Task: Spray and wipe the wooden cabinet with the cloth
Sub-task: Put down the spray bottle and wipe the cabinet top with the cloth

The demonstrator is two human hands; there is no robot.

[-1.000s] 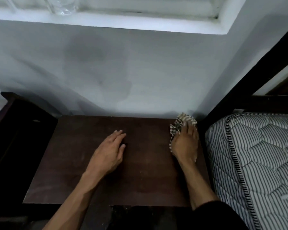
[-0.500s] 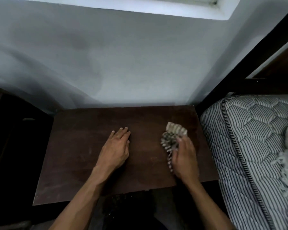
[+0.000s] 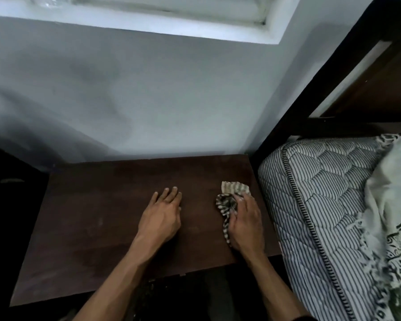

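Striped cloth (image 3: 227,202) is gripped in R hand (image 3: 245,225) to rub wooden cabinet (image 3: 90,216); L hand (image 3: 161,218) lies flat, empty (prob. steadying it).

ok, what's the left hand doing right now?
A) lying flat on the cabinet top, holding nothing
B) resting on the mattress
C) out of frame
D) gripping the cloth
A: the left hand lies palm down on the wooden cabinet with nothing in it, while the striped cloth is bunched under the right hand.
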